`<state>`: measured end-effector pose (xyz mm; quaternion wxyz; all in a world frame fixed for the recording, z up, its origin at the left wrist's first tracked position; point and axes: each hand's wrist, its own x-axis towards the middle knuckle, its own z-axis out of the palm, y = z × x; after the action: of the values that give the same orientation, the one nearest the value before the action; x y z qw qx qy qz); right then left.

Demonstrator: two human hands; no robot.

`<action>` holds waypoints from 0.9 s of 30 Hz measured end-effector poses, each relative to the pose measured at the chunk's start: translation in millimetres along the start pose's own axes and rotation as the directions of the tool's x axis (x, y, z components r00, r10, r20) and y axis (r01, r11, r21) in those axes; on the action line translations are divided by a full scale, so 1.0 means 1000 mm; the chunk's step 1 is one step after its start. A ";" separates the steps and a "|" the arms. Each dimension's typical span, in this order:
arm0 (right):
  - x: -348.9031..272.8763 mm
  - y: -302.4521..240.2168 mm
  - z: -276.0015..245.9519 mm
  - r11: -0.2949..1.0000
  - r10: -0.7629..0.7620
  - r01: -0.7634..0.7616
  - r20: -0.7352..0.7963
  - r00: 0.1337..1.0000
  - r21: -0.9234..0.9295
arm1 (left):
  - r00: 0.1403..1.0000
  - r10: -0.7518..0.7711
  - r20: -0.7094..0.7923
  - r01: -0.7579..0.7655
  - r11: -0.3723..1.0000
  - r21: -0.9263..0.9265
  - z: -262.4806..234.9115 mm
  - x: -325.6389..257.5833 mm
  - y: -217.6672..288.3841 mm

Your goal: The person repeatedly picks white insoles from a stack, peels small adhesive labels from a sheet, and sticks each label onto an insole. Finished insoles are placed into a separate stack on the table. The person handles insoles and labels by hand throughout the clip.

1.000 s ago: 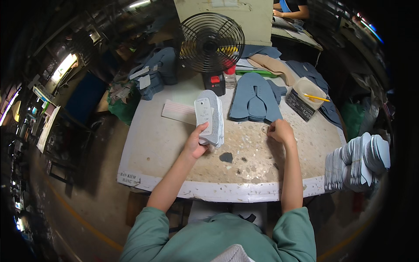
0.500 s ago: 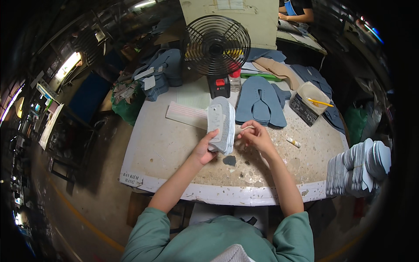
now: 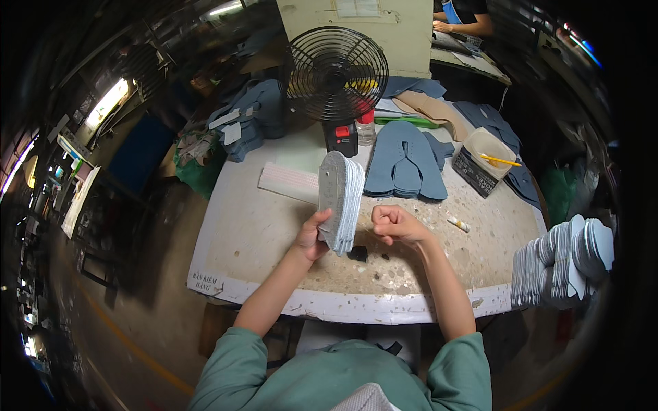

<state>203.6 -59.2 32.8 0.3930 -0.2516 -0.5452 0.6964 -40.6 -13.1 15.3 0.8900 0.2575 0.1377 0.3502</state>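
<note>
Upright over the table, a stack of light grey shoe insoles (image 3: 343, 198) is gripped near its lower end by my left hand (image 3: 312, 236), thumb on the face of the front piece. Just right of the stack, and apart from it, my right hand (image 3: 401, 226) has its fingers curled closed; whether anything small is inside them is hidden. A dark scrap (image 3: 358, 253) lies below the stack. Beyond my right hand lies a pile of blue-grey shoe upper pieces (image 3: 387, 164). Left of the insoles a pink-and-white printed strip (image 3: 288, 181) rests on the tabletop.
A black fan (image 3: 336, 79) stands at the back beside a clear bottle (image 3: 366, 130). Right of the uppers sits a plastic tub (image 3: 490, 147) with a yellow pen. Bundled insoles (image 3: 562, 264) stand at the table's right edge. A small tube (image 3: 459, 224) lies nearby.
The insole stack has turned so its layered edges show more. My right hand has drawn slightly down and its fingers have curled in; the pale strand by it no longer shows.
</note>
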 end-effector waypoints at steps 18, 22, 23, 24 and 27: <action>0.000 -0.013 0.007 0.902 -0.266 0.147 -0.253 0.930 -0.406 | 0.982 -0.155 -0.104 0.157 0.391 0.907 0.025 0.000 0.005; -0.002 -0.010 -0.004 0.916 -0.322 0.134 -0.493 0.808 -0.377 | 0.989 -0.113 -0.099 0.147 0.610 0.779 0.027 0.000 0.007; 0.001 -0.010 -0.008 0.891 -0.362 0.108 -0.545 0.756 -0.442 | 0.990 -0.097 -0.105 0.142 0.710 0.690 0.027 0.000 0.010; 0.005 -0.008 -0.009 0.905 -0.365 0.127 -0.588 0.722 -0.405 | 0.991 -0.082 -0.109 0.131 0.797 0.590 0.026 -0.001 0.014; 0.031 -0.003 -0.013 0.897 -0.274 -0.012 -0.578 0.769 -0.441 | 0.992 0.065 -0.107 -0.031 0.954 0.298 0.015 -0.004 0.026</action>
<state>196.8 -25.9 34.3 0.5365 -0.5075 -0.5363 0.4086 -51.7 -4.9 42.8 0.8233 0.3704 0.2334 0.3613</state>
